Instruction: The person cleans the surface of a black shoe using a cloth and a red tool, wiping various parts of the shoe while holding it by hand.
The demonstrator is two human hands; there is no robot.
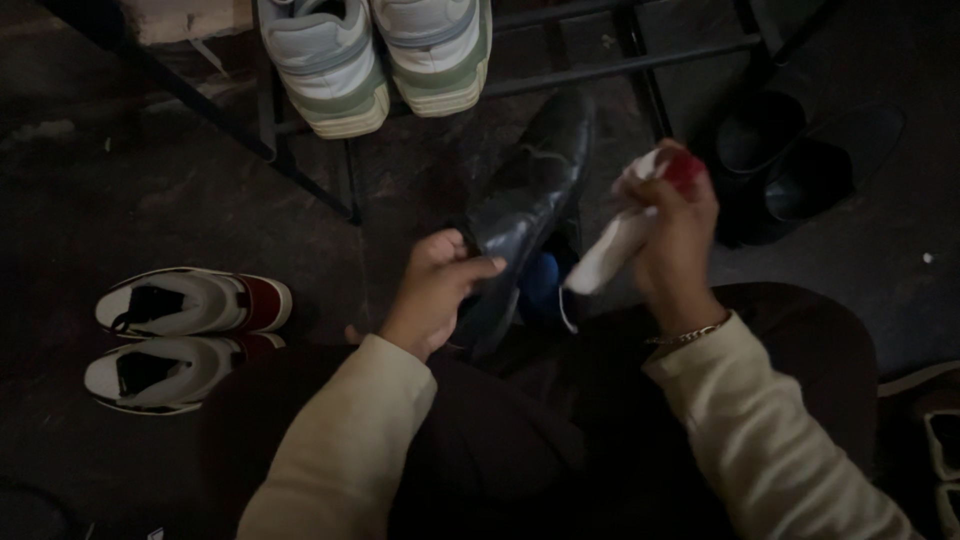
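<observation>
Left hand [437,292] grips a glossy black dress shoe [520,215].
Right hand [672,235], just beside it, is closed around a crumpled white cloth [612,250].

Bare floor [150,190] left; shoe rack [620,65] blocks ahead

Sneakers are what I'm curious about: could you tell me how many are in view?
4: two white-and-green sneakers on the metal rack at top, two white-and-red sneakers on the floor at left. Others at the dark right edge may be hidden.

Glossy black leather shoe [525,205]; soft white cloth [610,250]; matt metal rack [600,70]
</observation>
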